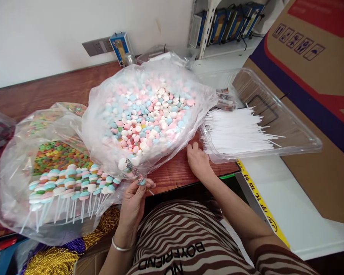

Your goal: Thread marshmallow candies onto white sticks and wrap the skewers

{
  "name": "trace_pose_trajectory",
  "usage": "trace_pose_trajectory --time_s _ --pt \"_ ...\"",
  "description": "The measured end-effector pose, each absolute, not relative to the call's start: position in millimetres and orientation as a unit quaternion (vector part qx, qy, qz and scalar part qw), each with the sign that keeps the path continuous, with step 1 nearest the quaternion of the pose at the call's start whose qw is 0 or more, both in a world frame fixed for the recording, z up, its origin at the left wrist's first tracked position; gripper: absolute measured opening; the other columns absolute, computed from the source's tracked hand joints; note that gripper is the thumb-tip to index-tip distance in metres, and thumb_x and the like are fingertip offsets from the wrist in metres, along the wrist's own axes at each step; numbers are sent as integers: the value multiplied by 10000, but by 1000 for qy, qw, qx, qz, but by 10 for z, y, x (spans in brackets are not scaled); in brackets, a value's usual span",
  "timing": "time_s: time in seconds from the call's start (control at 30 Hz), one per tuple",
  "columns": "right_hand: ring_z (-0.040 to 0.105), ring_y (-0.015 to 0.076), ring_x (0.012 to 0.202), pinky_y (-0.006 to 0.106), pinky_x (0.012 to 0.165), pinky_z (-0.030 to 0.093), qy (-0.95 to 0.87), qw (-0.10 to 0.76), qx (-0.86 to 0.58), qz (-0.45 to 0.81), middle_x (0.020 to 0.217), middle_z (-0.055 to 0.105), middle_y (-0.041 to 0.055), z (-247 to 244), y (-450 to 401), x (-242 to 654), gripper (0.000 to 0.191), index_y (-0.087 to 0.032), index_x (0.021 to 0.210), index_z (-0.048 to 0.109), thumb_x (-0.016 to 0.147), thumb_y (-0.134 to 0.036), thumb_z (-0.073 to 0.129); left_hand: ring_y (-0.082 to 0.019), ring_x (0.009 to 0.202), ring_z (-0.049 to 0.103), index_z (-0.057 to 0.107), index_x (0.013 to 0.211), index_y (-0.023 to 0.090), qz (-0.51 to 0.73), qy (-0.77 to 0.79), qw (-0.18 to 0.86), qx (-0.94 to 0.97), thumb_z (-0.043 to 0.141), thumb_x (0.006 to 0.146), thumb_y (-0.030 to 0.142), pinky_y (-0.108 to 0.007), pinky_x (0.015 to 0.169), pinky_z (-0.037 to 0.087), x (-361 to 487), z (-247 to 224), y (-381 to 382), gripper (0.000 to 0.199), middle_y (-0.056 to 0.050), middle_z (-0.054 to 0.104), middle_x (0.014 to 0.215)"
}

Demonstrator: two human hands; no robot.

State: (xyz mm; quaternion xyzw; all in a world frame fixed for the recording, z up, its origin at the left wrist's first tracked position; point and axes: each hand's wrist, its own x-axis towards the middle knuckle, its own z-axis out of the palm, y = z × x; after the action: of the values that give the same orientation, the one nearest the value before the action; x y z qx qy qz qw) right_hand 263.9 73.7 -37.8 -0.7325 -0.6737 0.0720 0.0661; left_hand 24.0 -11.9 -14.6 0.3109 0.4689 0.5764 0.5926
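My left hand (134, 198) is closed on a candy lollipop (133, 171) in a clear printed wrapper, its white stick poking out below the fingers. Past that hand, a large clear plastic bag (186, 143) lies open, full of pink, white and blue round candies (160, 114). My right hand (198, 160) rests at the table edge, fingers curled, beside the clear plastic tray (301, 147); whatever its fingertips hold, if anything, is hidden. White sticks (235, 131) fill the near left part of that tray. Several candy skewers (71, 183) on white sticks lie to the left.
Ring-shaped candies (55, 156) fill another clear bag at left. Gold and purple metallic strands (53, 259) lie below the table edge. A big cardboard box (309, 84) stands at right. Printed wrappers (226, 100) sit by the tray. Blue boxes (229, 23) line a shelf behind.
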Motion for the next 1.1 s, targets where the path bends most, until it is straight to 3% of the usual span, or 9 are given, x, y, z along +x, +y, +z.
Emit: trace_pose_trajectory --time_s 0.07,0.13,0.2,0.3,0.43,0.57,0.67,0.9,1.1 --pt "675 245 903 327 723 503 -688 156 -704 85 1098 650 163 -369 693 2645 255 -145 1080 644 991 -115 406 -153 753 688 770 713 162 578 458 605 302 892 704 405 -274 767 573 229 -160 -123 272 -50 743 787" --pt "662 219 874 325 734 512 -668 335 -647 151 1026 679 110 -365 647 2638 190 -194 1092 614 1012 -237 448 -148 761 687 767 717 164 582 444 618 287 895 704 395 -264 770 571 225 -158 -122 265 -43 737 783" --pt "629 170 692 303 640 505 -593 507 -557 283 906 697 47 -356 604 2607 142 -230 1062 578 1003 -333 501 -148 772 694 765 717 167 582 431 637 263 909 685 388 -261 765 573 238 -137 -114 266 -44 750 814" --pt "512 104 459 249 459 407 -457 599 -441 488 791 699 -17 -306 542 2518 185 -249 985 542 944 -413 617 -184 881 723 768 734 168 560 427 669 237 901 700 387 -288 790 584 301 -71 -86 258 -93 784 1052" --pt "481 80 412 214 395 336 -372 588 -364 619 760 708 -26 -175 433 2386 323 -241 924 550 837 -480 748 -264 1111 692 766 749 149 523 423 691 265 871 744 384 -360 927 565 454 57 -33 258 -147 691 1340" --pt "492 77 434 223 424 361 -447 519 -319 655 746 683 -16 -87 308 2317 273 -218 896 618 868 -460 742 -254 946 722 779 800 156 470 397 740 273 879 725 408 -413 911 570 593 130 6 281 -119 778 1023" --pt "511 80 483 230 466 391 -496 477 -306 659 767 667 -6 -85 247 2316 251 -205 895 659 891 -447 729 -202 765 694 780 832 172 463 395 741 285 859 740 441 -394 838 577 592 121 28 295 -59 741 804" --pt "613 106 512 200 431 438 -381 358 -278 806 785 710 52 -99 274 2349 468 -145 930 677 882 -610 663 -203 840 634 793 834 206 396 451 486 636 656 934 348 -313 825 498 291 168 93 221 -65 726 861" --pt "548 69 451 176 430 422 -453 278 -329 781 643 667 5 -45 228 2300 473 -133 800 680 770 -592 788 -216 845 671 808 927 228 389 448 411 691 579 976 302 -316 787 510 275 229 50 246 -85 755 900"
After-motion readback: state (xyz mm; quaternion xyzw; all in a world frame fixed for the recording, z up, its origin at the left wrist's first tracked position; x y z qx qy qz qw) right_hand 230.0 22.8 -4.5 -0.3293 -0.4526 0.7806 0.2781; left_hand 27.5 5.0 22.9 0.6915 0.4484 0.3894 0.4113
